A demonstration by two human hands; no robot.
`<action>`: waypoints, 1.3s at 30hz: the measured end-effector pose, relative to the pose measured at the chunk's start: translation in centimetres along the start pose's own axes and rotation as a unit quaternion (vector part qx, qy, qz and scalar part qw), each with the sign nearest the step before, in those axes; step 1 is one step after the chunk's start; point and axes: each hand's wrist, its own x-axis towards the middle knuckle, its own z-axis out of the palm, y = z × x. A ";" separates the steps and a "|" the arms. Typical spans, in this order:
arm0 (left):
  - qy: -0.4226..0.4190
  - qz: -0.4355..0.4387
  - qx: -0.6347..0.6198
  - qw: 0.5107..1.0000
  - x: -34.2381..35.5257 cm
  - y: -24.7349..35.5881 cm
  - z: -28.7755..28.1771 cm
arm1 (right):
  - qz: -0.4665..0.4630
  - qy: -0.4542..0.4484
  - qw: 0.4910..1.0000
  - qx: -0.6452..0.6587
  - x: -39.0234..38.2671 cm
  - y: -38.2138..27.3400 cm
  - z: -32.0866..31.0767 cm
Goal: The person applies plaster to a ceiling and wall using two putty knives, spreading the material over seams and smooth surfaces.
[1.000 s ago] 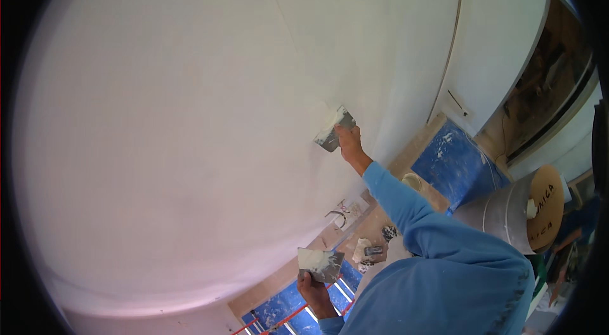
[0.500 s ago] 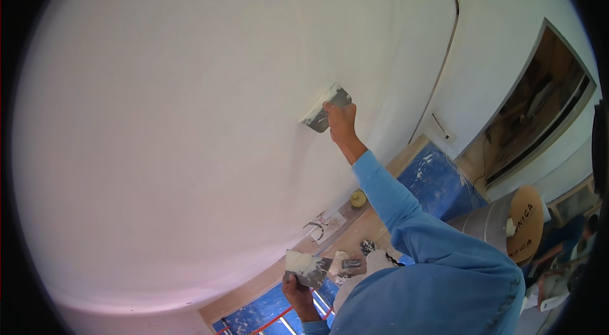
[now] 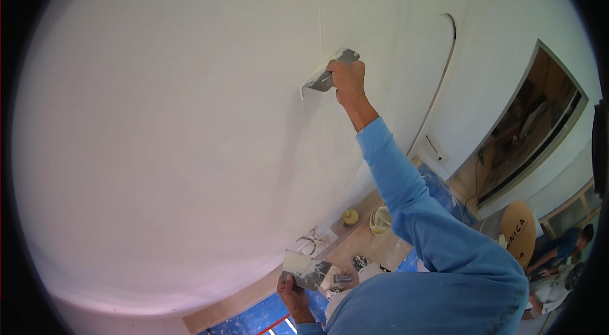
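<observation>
My right hand (image 3: 349, 81) grips a broad putty knife (image 3: 319, 84), its blade against the white wall (image 3: 190, 144). A thin raised line of putty (image 3: 317, 8) runs up the wall above the blade. Low and nearer my body, my left hand (image 3: 293, 298) is closed on a second broad putty knife (image 3: 309, 273). Pale putty is smeared over that blade, which is held away from the wall. My fingers partly hide both tools' handles.
Along the wall's foot are a wire-filled cutout (image 3: 309, 243), a yellowish round container (image 3: 350, 216) and a white bucket (image 3: 380, 221). Blue sheeting (image 3: 254, 315) covers part of the floor. At right are a framed opening (image 3: 536, 122), a large cylinder with a cardboard-coloured top (image 3: 517, 227) and people (image 3: 564, 249).
My right hand has moved the putty knife up the wall, and the putty line above it shows more clearly. My left hand keeps its hold. The white bucket has come into view.
</observation>
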 end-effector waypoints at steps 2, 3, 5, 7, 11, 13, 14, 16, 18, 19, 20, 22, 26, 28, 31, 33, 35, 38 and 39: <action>-0.005 0.003 0.001 1.000 0.1 0.2 0.4 | 0.004 -0.002 1.000 -0.005 0.9 -2.0 0.9; -0.010 0.007 0.001 1.000 0.2 0.1 0.3 | 0.008 -0.004 1.000 -0.001 1.4 -3.0 1.4; -0.014 0.007 0.000 1.000 0.4 -0.1 -0.3 | 0.008 -0.006 1.000 -0.001 2.4 -4.7 2.2; -0.014 0.001 -0.002 1.000 0.7 -0.4 -1.0 | 0.002 -0.009 1.000 -0.006 3.2 -6.1 2.9; -0.019 -0.003 -0.008 1.000 0.7 -0.1 0.4 | -0.005 -0.016 1.000 -0.015 4.5 -9.8 4.3; -0.017 0.003 -0.008 1.000 0.6 -0.1 0.3 | -0.009 -0.020 1.000 0.000 4.5 -11.6 5.3; -0.026 0.001 -0.008 1.000 0.6 0.1 0.5 | -0.010 -0.025 1.000 -0.001 4.9 -12.5 5.5; -0.045 -0.006 -0.007 0.999 0.6 0.4 1.1 | -0.013 -0.034 0.999 -0.002 5.8 -14.4 5.9; -0.035 -0.002 -0.005 0.999 0.6 0.3 0.4 | 0.000 -0.016 0.999 -0.035 5.7 -16.3 7.5; -0.032 -0.001 -0.004 0.999 0.8 0.2 0.1 | 0.005 -0.006 0.999 -0.052 5.6 -17.4 8.2; -0.031 0.003 -0.004 1.000 0.8 0.2 0.2 | 0.003 -0.004 0.999 -0.054 5.6 -18.1 8.7; -0.029 0.010 -0.004 1.000 0.6 0.4 0.4 | -0.001 0.000 0.998 -0.058 5.5 -19.5 9.7; -0.031 -0.003 0.005 1.000 1.2 0.0 -0.3 | -0.019 -0.003 0.999 -0.048 6.3 -22.1 11.2; -0.023 -0.006 0.003 1.000 1.5 -0.1 -0.5 | -0.028 -0.013 0.998 -0.059 6.0 -23.5 12.1; -0.026 0.005 0.002 1.000 1.7 -0.2 0.3 | -0.055 0.025 0.997 -0.056 6.5 -25.9 13.7; -0.023 0.051 0.199 0.978 1.1 0.7 0.8 | -0.078 -0.034 0.995 -0.047 7.9 -27.6 14.8; 0.013 0.043 0.231 0.972 0.2 1.6 1.4 | -0.121 -0.059 0.990 -0.050 7.2 -28.2 16.3; 0.062 -0.007 0.093 0.994 -0.7 2.6 3.0 | -0.156 -0.081 0.983 -0.055 5.3 -29.3 18.3; 0.040 0.000 0.086 0.995 -0.5 2.5 3.5 | -0.193 -0.174 0.962 -0.085 7.2 -29.6 17.9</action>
